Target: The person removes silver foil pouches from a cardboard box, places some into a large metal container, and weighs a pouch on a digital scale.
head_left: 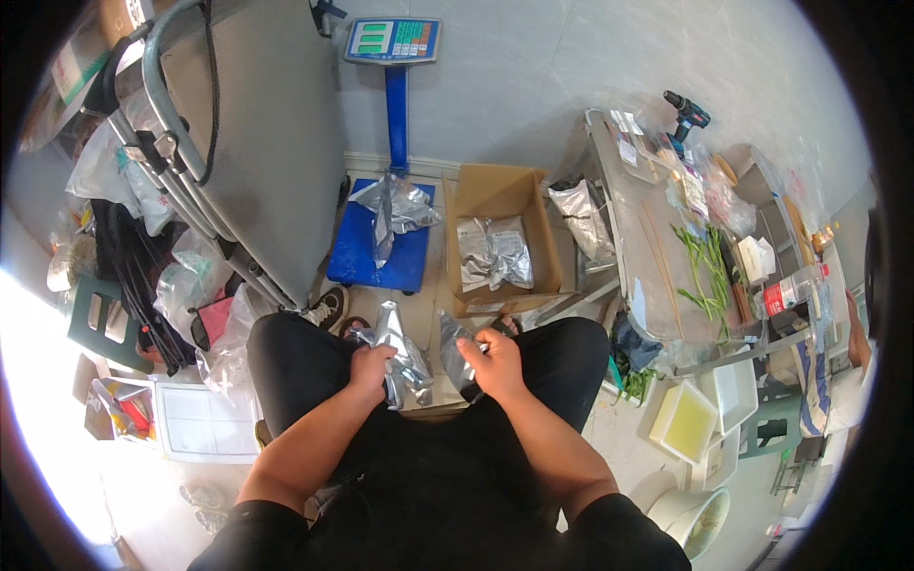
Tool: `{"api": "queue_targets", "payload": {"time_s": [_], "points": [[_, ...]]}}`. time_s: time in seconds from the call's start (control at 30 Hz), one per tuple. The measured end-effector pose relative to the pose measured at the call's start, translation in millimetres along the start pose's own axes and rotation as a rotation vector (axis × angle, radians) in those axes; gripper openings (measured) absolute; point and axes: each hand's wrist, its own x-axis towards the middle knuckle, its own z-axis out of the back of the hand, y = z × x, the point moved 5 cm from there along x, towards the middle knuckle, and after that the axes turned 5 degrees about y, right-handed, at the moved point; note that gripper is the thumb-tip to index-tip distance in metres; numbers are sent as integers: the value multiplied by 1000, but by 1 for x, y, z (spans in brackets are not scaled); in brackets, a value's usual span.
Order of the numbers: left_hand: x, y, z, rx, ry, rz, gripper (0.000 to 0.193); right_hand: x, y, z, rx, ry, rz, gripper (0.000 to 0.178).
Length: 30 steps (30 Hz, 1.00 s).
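Observation:
My left hand (372, 369) is closed round crumpled silver foil pouches (407, 360) above my lap. A single silver foil pouch (451, 344) is gripped in my right hand (496, 364), apart from the left bundle. Beyond my hands, more foil pouches (407, 204) lie on the blue platform scale (367, 272). To its right stands an open cardboard box (500, 190) with several silver pouches (495, 253) inside. Another silver bag (583, 219) leans beside the box.
A folded grey bed (267, 124) stands at left near plastic bags (186, 285). At right, a table (657, 257) bears green stalks (705, 266) and a bottle (790, 291); a cordless drill (685, 116) is beyond. White tubs (684, 422) and a bucket (693, 521) stand lower right.

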Motion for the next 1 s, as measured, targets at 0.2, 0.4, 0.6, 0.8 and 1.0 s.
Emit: {"api": "queue_targets", "payload": {"time_s": [0.2, 0.4, 0.6, 0.8, 1.0], "points": [[-2, 4, -3, 89, 0, 20, 19, 2, -18, 0, -3, -55, -175, 33], [-14, -6, -13, 39, 31, 42, 17, 2, -16, -3, 9, -51, -184, 35], [-15, -6, -12, 61, 23, 38, 17, 3, -19, 0, -26, -53, -181, 40], [-8, -1, -4, 72, 23, 34, 19, 3, -17, -3, -43, -63, -161, 38], [2, 11, 5, 157, 1, 81, 23, 0, -43, -7, 41, -67, -173, 33]]}}
